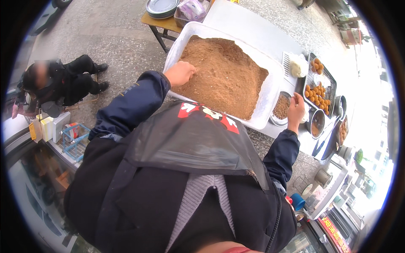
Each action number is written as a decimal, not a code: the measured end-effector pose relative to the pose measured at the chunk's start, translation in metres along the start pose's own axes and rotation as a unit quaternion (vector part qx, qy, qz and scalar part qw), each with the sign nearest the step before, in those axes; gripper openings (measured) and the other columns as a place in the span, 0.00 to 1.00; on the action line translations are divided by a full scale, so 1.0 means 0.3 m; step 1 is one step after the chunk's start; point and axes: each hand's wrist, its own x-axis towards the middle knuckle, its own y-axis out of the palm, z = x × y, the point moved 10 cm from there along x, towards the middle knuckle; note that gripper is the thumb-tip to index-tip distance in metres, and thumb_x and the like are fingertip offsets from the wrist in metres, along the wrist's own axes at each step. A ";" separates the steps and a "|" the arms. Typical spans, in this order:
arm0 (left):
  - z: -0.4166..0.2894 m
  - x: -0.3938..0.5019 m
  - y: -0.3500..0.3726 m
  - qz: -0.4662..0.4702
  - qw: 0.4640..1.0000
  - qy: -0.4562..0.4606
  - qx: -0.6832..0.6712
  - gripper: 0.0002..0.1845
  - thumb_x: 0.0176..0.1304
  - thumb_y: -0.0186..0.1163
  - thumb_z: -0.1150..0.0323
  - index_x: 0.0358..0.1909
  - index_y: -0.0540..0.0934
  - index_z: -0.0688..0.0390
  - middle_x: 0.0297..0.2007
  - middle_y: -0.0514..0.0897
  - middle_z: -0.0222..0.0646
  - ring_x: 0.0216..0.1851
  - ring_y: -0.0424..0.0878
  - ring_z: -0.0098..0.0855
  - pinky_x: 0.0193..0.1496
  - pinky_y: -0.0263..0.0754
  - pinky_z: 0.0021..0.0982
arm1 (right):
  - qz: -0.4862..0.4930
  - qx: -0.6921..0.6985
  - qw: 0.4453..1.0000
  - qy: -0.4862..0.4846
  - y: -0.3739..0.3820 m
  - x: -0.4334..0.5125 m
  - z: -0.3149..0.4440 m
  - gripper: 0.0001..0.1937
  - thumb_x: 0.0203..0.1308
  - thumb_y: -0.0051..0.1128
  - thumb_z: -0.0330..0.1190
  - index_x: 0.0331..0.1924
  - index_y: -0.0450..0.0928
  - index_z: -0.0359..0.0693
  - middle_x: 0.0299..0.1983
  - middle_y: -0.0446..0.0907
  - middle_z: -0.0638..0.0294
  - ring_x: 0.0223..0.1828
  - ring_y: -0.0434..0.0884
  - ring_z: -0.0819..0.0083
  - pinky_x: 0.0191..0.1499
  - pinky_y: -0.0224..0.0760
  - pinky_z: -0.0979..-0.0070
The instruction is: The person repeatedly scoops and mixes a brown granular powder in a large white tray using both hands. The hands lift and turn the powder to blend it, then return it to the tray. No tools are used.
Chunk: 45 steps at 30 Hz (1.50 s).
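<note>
In front of me stands a large white plastic tub (pixel 272 74) with a broad heap of brown powder (pixel 221 79) in it. My left hand (pixel 180 73) is over the tub's left side, its fingers curled down at the edge of the powder; whether they hold anything is hidden. To the right, my right hand (pixel 296 110) is raised beside a metal bowl of crumbly brown filling (pixel 281 108), fingers bent close together. A bit of white dough (pixel 305 114) shows just behind that hand; I cannot tell if they touch.
Right of the tub are a larger dough lump (pixel 298 65), a metal tray (pixel 330 76) of orange-brown balls (pixel 318 96) and a steel pot (pixel 316 122). Stacked metal plates (pixel 162 8) sit on a wooden table (pixel 161 22). A seated person (pixel 60 82) is at left.
</note>
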 end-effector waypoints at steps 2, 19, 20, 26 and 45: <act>0.018 0.012 -0.027 -0.045 0.983 -0.060 -0.168 0.10 0.59 0.55 0.71 0.32 0.82 0.66 0.24 0.83 0.39 0.25 0.82 0.33 0.32 0.75 0.32 | 0.035 -0.004 0.997 0.065 0.021 -0.020 -0.155 0.12 0.60 0.53 0.27 0.47 0.77 0.36 0.38 0.82 0.56 0.38 0.81 0.67 0.44 0.71 0.72; 0.227 0.359 -0.108 -0.205 0.946 -0.137 -0.209 0.17 0.67 0.49 0.71 0.54 0.74 0.68 0.47 0.82 0.42 0.47 0.80 0.36 0.52 0.71 0.31 | 0.364 -0.108 0.925 -0.011 0.664 0.173 0.227 0.21 0.64 0.53 0.40 0.49 0.76 0.28 0.45 0.82 0.55 0.42 0.80 0.68 0.47 0.71 0.71; 0.269 0.358 -0.106 -0.231 0.936 -0.174 -0.203 0.18 0.66 0.49 0.71 0.56 0.73 0.67 0.49 0.81 0.43 0.50 0.78 0.37 0.53 0.70 0.32 | 0.340 -0.109 0.933 0.041 0.693 0.198 0.157 0.19 0.63 0.53 0.40 0.46 0.78 0.29 0.44 0.82 0.53 0.44 0.80 0.64 0.48 0.71 0.69; 0.368 0.400 -0.006 -0.184 0.917 -0.317 -0.158 0.36 0.60 0.56 0.47 0.58 0.69 0.70 0.56 0.75 0.47 0.57 0.73 0.39 0.58 0.65 0.34 | 0.209 0.412 0.800 0.383 0.914 0.095 -0.071 0.19 0.64 0.51 0.42 0.48 0.78 0.35 0.44 0.81 0.60 0.43 0.80 0.66 0.47 0.72 0.67; -0.071 0.334 0.104 0.156 0.823 -0.112 -0.534 0.22 0.60 0.55 0.75 0.58 0.71 0.64 0.50 0.79 0.36 0.48 0.79 0.29 0.50 0.75 0.30 | 0.320 0.295 0.900 -0.030 0.623 0.056 0.553 0.18 0.46 0.49 0.14 0.45 0.78 0.30 0.38 0.84 0.57 0.40 0.79 0.72 0.45 0.72 0.75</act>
